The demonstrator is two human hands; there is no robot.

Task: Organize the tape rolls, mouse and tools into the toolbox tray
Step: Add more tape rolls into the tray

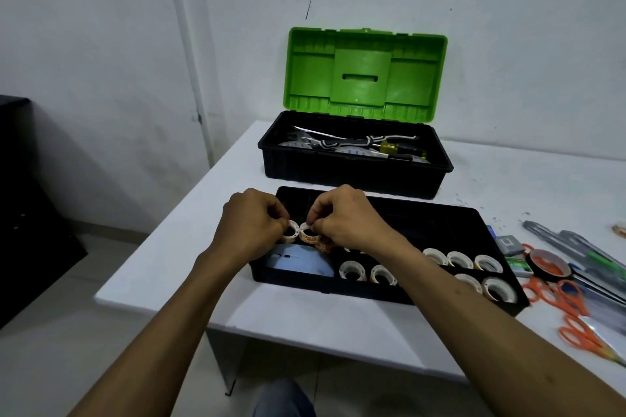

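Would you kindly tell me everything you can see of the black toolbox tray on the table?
The black tray looks like plastic: long, shallow, rectangular, split by dividers into compartments. It lies flat on the white table, just in front of the open toolbox. White tape rolls sit in its right compartments; something pale lies at its near left. Above its left end, the left hand and right hand each pinch a small tape roll.

A: The toolbox lid (367, 73) is moulded in green plastic, glossy, with light caught along its ribs.
B: The tray (440, 217) is made of duller black plastic. The table (288, 311) is finished smooth and white; the scissors (576, 335) are handled in orange plastic, with blades of bright metal.
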